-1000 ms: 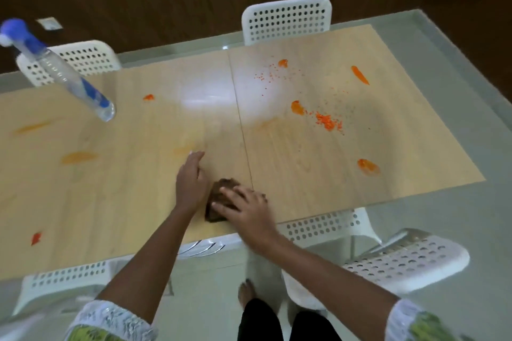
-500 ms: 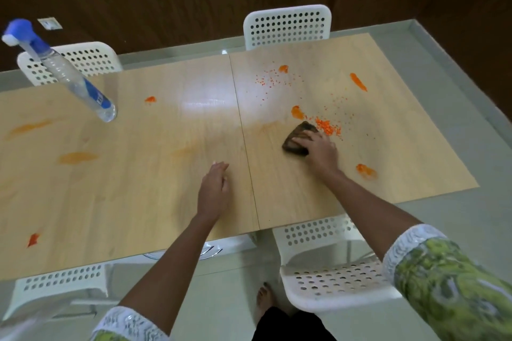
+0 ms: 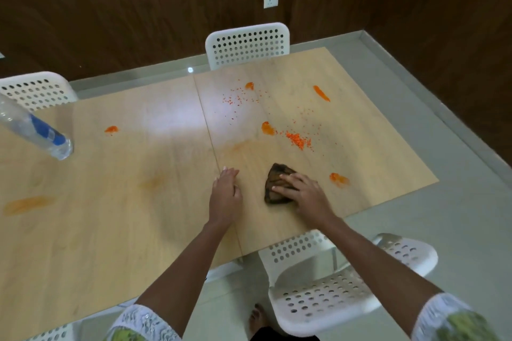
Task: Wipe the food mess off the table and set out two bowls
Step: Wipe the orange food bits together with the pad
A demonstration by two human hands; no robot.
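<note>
Meanwhile, the right hand [image 3: 303, 195] pressed spread fingers onto a dark cloth [image 3: 275, 187] on the table [image 3: 110, 216]; the left hand [image 3: 225, 195] rested flat beside it.

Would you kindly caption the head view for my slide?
Right hand presses a brown cloth on the orange-stained table; left hand rests flat beside it.

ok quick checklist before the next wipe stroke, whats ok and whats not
1. Right hand presses the dark brown cloth: ok.
2. Left hand flat on the light wooden table, bracing: ok.
3. Pile of small orange crumbs beyond the cloth, unwiped: not ok.
4. Orange smear to the right of the cloth, unwiped: not ok.
5. Clear plastic bottle with blue label, far left, out of the stroke path: ok.
6. Two bowls set out: not ok, none in view.
</note>
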